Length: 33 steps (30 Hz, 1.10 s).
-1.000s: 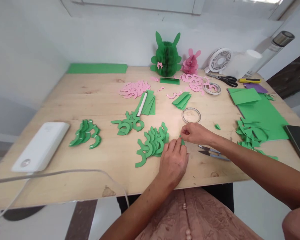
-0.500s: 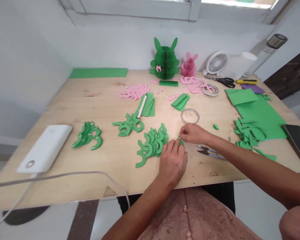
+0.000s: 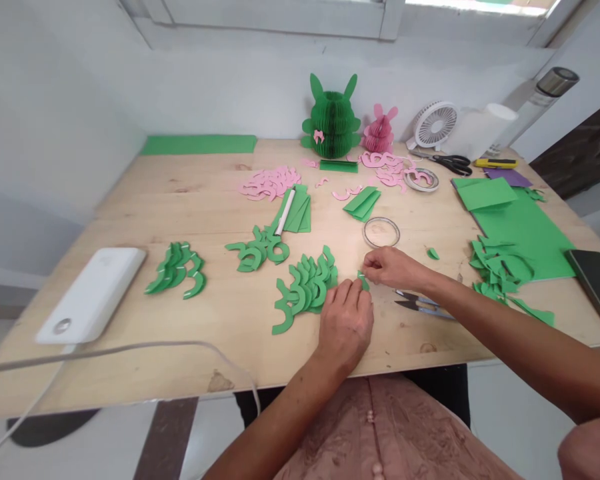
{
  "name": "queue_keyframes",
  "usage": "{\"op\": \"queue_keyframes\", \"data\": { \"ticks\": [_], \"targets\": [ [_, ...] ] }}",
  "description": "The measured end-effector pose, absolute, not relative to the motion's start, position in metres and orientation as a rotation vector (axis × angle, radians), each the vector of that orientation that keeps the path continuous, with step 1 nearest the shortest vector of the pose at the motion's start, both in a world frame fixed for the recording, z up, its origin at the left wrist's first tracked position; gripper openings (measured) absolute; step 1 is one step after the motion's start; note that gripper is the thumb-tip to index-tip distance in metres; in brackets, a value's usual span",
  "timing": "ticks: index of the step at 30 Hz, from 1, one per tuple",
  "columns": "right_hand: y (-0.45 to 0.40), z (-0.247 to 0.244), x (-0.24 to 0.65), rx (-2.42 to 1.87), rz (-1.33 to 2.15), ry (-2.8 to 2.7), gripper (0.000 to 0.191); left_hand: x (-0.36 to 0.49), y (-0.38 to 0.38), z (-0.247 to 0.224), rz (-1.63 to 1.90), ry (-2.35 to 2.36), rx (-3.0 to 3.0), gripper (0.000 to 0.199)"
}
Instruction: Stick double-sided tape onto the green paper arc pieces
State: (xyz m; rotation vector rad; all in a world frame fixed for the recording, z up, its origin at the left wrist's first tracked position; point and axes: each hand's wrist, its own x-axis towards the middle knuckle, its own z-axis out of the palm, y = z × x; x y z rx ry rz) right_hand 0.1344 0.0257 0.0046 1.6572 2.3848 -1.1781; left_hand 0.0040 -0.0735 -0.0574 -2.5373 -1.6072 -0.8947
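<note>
My left hand (image 3: 347,323) rests palm down on the table, its fingers bent and close together over a green paper piece (image 3: 363,279), mostly hidden beneath them. Just above that piece, my right hand (image 3: 383,265) is closed in a pinch at its upper edge; what lies between the fingertips is too small to make out. A fanned pile of wavy green cutouts (image 3: 300,290) touches the left side of my left hand. The small scissors (image 3: 420,305) lie under my right forearm. Behind my right hand is a thin tape ring (image 3: 381,232).
Further left lie more green cutouts (image 3: 260,252), a strip group (image 3: 177,270) and a white power bank (image 3: 91,293) with a cable. Pink cutouts (image 3: 270,183), paper figures (image 3: 333,123) and a fan (image 3: 434,125) stand behind. Green scraps (image 3: 500,267) and a phone (image 3: 596,287) are right.
My right hand has shifted very slightly to the right, showing a little more of the green piece's upper edge. My left hand has stayed on the piece.
</note>
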Motion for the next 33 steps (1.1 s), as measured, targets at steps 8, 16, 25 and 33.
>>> {"op": "queue_keyframes", "data": {
  "ticks": [8,16,25,33],
  "targets": [
    [0.0245,0.0,0.1374,1.672,-1.306,2.384,0.012,0.0038,-0.0739,-0.0599,-0.853,-1.571,-2.521,0.016],
    [0.0245,0.006,0.1312,1.648,-1.106,2.4,0.013,0.0043,-0.0744,-0.0604,-0.847,-1.587,-2.517,0.017],
    [0.0252,0.0052,0.1292,1.642,-1.014,2.395,0.014,0.0039,-0.0744,-0.0602,-0.871,-1.585,-2.528,0.017],
    [0.0256,0.0053,0.1283,1.641,-0.974,2.394,0.015,0.0039,-0.0745,-0.0604,-0.875,-1.594,-2.509,0.018]
  ]
}}
